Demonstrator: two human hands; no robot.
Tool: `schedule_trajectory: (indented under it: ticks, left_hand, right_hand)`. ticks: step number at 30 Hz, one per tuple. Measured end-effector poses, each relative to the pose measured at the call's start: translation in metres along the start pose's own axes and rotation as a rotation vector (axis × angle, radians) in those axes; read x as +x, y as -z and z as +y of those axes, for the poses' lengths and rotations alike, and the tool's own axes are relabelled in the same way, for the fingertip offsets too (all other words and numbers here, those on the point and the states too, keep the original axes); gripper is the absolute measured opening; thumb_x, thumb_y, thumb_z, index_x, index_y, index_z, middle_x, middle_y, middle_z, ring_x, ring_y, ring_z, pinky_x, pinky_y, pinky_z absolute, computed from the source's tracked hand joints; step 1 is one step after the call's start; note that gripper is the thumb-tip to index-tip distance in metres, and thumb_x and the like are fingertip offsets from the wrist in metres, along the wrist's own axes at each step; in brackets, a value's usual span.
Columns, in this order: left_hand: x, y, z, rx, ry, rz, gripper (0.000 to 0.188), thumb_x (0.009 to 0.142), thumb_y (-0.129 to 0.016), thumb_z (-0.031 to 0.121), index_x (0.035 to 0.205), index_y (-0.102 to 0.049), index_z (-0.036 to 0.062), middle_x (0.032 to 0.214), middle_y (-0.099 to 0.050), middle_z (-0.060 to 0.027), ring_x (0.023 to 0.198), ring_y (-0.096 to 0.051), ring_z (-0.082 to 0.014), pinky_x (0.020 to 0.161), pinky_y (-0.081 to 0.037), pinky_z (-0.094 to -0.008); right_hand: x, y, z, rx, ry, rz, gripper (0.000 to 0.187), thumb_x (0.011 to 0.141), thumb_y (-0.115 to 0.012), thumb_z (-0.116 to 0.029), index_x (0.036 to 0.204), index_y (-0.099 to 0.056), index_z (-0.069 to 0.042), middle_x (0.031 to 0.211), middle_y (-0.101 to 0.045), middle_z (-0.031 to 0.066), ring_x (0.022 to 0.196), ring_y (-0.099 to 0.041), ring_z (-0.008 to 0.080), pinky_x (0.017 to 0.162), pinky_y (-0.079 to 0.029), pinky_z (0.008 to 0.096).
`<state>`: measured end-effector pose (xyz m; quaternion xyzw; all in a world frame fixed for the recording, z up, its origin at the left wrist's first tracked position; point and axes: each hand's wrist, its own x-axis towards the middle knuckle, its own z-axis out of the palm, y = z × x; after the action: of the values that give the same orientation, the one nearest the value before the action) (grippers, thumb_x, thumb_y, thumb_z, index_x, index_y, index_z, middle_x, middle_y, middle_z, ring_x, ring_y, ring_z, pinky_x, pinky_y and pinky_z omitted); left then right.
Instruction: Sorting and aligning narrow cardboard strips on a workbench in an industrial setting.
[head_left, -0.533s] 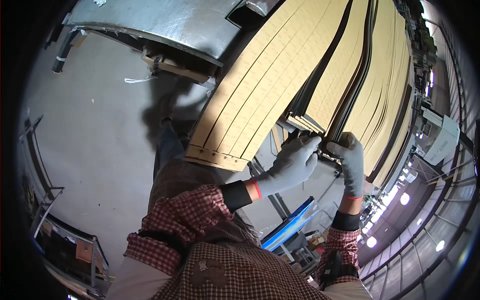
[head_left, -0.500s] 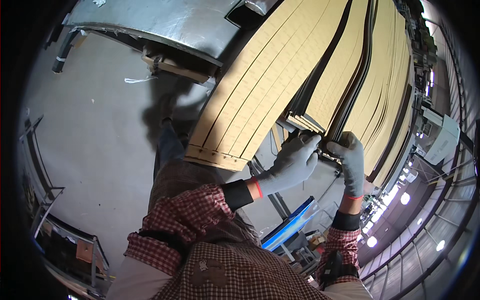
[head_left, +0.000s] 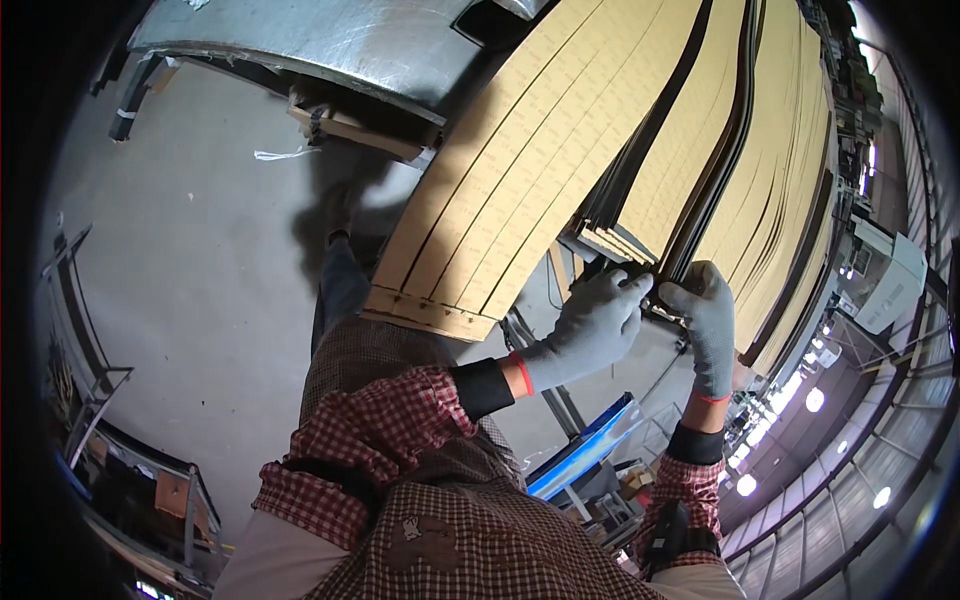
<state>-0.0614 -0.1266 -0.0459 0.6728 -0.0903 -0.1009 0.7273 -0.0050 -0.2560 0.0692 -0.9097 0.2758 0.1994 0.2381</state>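
Observation:
Long dark strips (head_left: 722,165) run lengthwise between rows of tan paper-faced strips (head_left: 520,180). At their near end my right hand (head_left: 710,325), in a grey glove, closes its thumb and fingers on the edge of the dark strips. My left hand (head_left: 598,322), gloved too, is bent in from the left, with thumb and fingertips drawn together beside the same end. Whatever lies between the left fingertips is dark and mostly hidden. Another dark strip (head_left: 640,140) lies further left, next to a short stack of tan strip ends (head_left: 615,242).
A metal table (head_left: 310,45) stands at the far left, with a wooden piece under its edge. Below my hands is a blue-faced panel (head_left: 585,450). A metal-framed rack (head_left: 185,490) stands at the lower left. A grey machine (head_left: 880,275) is off to the right.
Both hands stay at the near end of the dark strips. The left fingertips shift slightly right and down; the view itself has moved a little.

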Motion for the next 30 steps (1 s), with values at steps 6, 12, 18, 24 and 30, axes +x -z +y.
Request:
schedule_trajectory:
  ticks: [6,12,18,24,30]
  left_hand:
    - [0.002,0.007,0.016,0.015,0.08,-0.11,0.04,0.089,-0.06,0.011,0.127,-0.059,0.0002,0.099,-0.059,-0.0215,0.085,-0.061,-0.0352,0.074,-0.05,-0.0436]
    - [0.009,0.007,0.017,-0.021,0.098,-0.109,0.034,0.087,-0.059,0.007,0.12,-0.061,-0.0021,0.105,-0.06,-0.0224,0.094,-0.061,-0.036,0.081,-0.05,-0.0424]
    - [0.014,0.0,0.022,-0.057,0.052,0.003,0.028,0.088,-0.056,0.004,0.113,-0.064,-0.0042,0.111,-0.062,-0.0214,0.097,-0.063,-0.0368,0.086,-0.051,-0.0406]
    - [0.023,-0.007,0.021,-0.27,0.231,-0.066,0.03,0.09,-0.051,0.007,0.115,-0.061,-0.006,0.111,-0.065,-0.0242,0.107,-0.063,-0.0361,0.092,-0.05,-0.0407]
    - [0.027,-0.012,0.024,-0.28,0.356,-0.051,0.04,0.093,-0.049,0.009,0.129,-0.051,-0.0093,0.122,-0.063,-0.0252,0.117,-0.062,-0.0293,0.098,-0.048,-0.0353]
  right_hand:
    - [0.001,0.001,0.005,0.026,0.009,-0.004,0.027,0.074,-0.075,-0.01,0.089,-0.058,0.005,0.074,-0.059,0.0043,0.067,-0.058,0.0095,0.061,-0.05,0.024]
    - [0.004,0.004,0.013,0.018,0.036,-0.015,0.027,0.075,-0.075,-0.009,0.091,-0.059,0.005,0.076,-0.06,0.0046,0.069,-0.059,0.0099,0.063,-0.05,0.0243]
    - [-0.002,0.002,0.009,0.162,-0.007,-0.018,0.025,0.075,-0.074,-0.007,0.092,-0.059,0.005,0.078,-0.062,0.0045,0.07,-0.06,0.0087,0.064,-0.05,0.0236]
    - [0.002,0.007,0.016,0.158,0.019,-0.023,0.024,0.071,-0.074,-0.009,0.085,-0.058,0.003,0.074,-0.06,0.0031,0.067,-0.057,0.0081,0.06,-0.048,0.0236]
    - [0.001,0.009,0.017,0.171,0.005,-0.069,0.025,0.074,-0.076,-0.011,0.086,-0.059,0.002,0.075,-0.062,0.0034,0.065,-0.057,0.0074,0.059,-0.047,0.0232]
